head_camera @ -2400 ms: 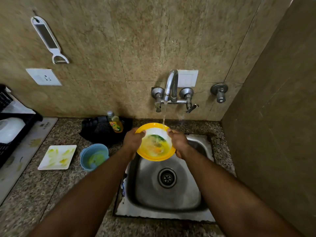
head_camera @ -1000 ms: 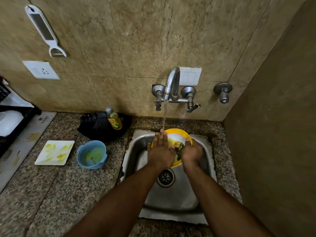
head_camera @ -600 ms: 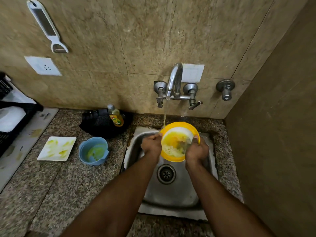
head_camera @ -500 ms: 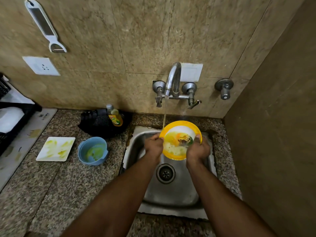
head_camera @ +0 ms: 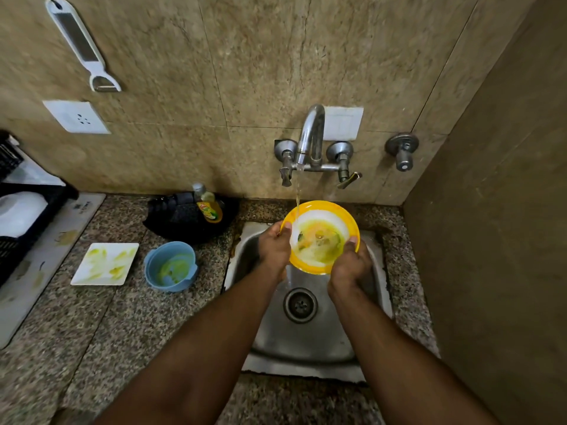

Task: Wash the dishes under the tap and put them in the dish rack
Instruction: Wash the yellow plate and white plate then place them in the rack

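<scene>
A yellow-rimmed bowl (head_camera: 319, 210) with a white inside and yellow-green food smears is held over the steel sink (head_camera: 310, 338). My left hand (head_camera: 274, 248) grips its left rim, thumb on the edge. My right hand (head_camera: 349, 265) grips the lower right rim, thumb over the edge. Water runs from the tap (head_camera: 311, 134) in a thin stream onto the bowl's upper left edge. A dirty blue bowl (head_camera: 170, 266) and a smeared white square plate (head_camera: 106, 263) stand on the counter to the left. The black dish rack (head_camera: 18, 228) sits at the far left, holding a white dish.
A dish soap bottle (head_camera: 208, 205) leans on a black cloth (head_camera: 176, 219) behind the blue bowl. A mat (head_camera: 46, 256) lies under the rack. A side wall (head_camera: 491, 225) closes in on the right. A peeler (head_camera: 82, 47) hangs on the back wall.
My left hand, flat inside the bowl a second ago, now grips its rim. The bowl has tilted back up to face me under the stream, and water is pooling inside it.
</scene>
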A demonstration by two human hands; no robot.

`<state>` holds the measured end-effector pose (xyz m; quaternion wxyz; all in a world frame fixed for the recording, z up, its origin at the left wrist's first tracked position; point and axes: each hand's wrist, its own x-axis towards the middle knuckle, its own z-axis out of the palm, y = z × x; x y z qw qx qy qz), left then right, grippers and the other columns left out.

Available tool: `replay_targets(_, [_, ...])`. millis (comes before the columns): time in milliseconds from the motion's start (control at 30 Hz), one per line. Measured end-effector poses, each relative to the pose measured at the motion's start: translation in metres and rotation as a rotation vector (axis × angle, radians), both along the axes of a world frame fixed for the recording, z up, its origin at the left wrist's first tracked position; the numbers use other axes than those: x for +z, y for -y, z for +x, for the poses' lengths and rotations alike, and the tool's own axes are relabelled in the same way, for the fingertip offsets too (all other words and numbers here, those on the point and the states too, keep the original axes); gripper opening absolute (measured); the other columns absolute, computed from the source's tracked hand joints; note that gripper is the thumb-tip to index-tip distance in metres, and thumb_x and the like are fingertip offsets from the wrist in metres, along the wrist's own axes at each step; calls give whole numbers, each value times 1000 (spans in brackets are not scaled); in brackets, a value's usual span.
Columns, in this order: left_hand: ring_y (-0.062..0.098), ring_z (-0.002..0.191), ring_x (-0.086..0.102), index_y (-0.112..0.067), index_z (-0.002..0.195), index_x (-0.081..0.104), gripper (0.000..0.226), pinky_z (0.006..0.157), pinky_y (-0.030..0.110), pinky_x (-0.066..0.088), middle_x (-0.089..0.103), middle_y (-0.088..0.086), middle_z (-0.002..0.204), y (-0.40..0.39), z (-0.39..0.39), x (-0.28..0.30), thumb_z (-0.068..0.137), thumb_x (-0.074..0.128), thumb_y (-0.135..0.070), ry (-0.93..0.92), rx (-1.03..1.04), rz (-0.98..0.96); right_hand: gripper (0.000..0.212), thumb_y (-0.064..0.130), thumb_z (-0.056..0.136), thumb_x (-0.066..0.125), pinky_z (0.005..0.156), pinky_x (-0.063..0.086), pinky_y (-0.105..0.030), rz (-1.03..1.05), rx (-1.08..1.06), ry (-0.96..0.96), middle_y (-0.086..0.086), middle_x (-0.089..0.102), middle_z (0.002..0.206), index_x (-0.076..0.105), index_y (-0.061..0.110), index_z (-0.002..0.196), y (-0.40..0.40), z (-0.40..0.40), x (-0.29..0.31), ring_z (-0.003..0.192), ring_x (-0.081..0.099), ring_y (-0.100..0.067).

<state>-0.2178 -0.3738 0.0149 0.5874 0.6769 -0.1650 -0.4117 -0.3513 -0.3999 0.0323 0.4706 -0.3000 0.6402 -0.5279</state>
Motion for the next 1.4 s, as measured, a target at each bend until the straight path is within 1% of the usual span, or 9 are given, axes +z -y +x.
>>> replay_targets(167, [30, 81, 72, -19, 74, 75, 60, 85, 50, 61, 76, 12, 83, 7, 8, 0, 78, 59, -76, 105, 117, 155, 30, 23, 107, 53, 88, 52, -33, -79, -61, -15, -6, 69, 105, 71, 5, 123, -14, 12, 7, 100, 65, -24])
replay_targets(267, [34, 101, 72, -28, 95, 78, 21, 96, 60, 56, 76, 17, 111, 0, -1, 11, 94, 63, -42, -51, -22, 107, 34, 26, 107, 53, 92, 52, -34, -65, -143, -14, -15, 71, 119, 67, 5, 130, -17, 11, 10, 106, 66, -26])
replay_targets(433, [41, 129, 58, -3, 146, 49, 45, 108, 61, 47, 61, 21, 140, -15, -31, 19, 101, 49, 5, -433, -142, -127, 31, 17, 107, 53, 77, 40, -19, -64, -263, -38, -24, 69, 117, 67, -5, 124, 1, 4, 20, 98, 61, -24])
replay_targets(600, [36, 109, 67, -7, 134, 60, 31, 98, 57, 54, 68, 16, 126, 0, -13, 21, 104, 55, -11, -250, -84, -59, 27, 22, 101, 63, 87, 49, -32, 63, -34, -20, -15, 73, 108, 73, 4, 118, 8, -6, 5, 103, 67, -33])
replay_targets(733, [30, 113, 70, -8, 130, 69, 61, 101, 51, 56, 74, 10, 122, 14, 22, 17, 84, 74, -48, 10, -176, 64, 11, 24, 86, 78, 89, 57, -44, 179, 333, 7, 1, 76, 93, 75, 16, 93, 22, -25, 3, 91, 69, -25])
replay_targets(833, [26, 93, 73, -11, 110, 78, 34, 84, 36, 61, 78, 7, 99, 14, 21, 28, 95, 71, -40, 55, -187, 90, 26, 44, 82, 81, 87, 60, -49, 244, 453, 27, 0, 78, 100, 75, 24, 97, 36, -23, -8, 95, 73, -27])
replay_targets(933, [43, 105, 71, -14, 103, 75, 19, 95, 57, 57, 76, 19, 110, 9, 14, 20, 102, 63, -29, -136, -129, 21, 58, 75, 66, 76, 91, 59, -53, 273, 295, 25, 1, 77, 112, 73, 36, 109, 58, -19, -52, 99, 72, -30])
replay_targets(1167, [42, 121, 60, -3, 139, 55, 35, 109, 62, 45, 63, 23, 134, -2, -20, 13, 106, 44, -1, -387, -18, -57, 38, 21, 102, 62, 101, 51, -47, 172, -34, 219, -5, 64, 119, 61, 9, 138, 19, 1, 17, 107, 61, -26])
replay_targets(1400, [32, 99, 72, -15, 111, 75, 22, 94, 54, 59, 77, 10, 105, 11, -6, 10, 99, 67, -31, -156, 79, 43, 32, 25, 95, 70, 99, 54, -55, 374, 163, 256, -10, 67, 119, 67, 14, 126, 16, -5, 12, 109, 65, -31])
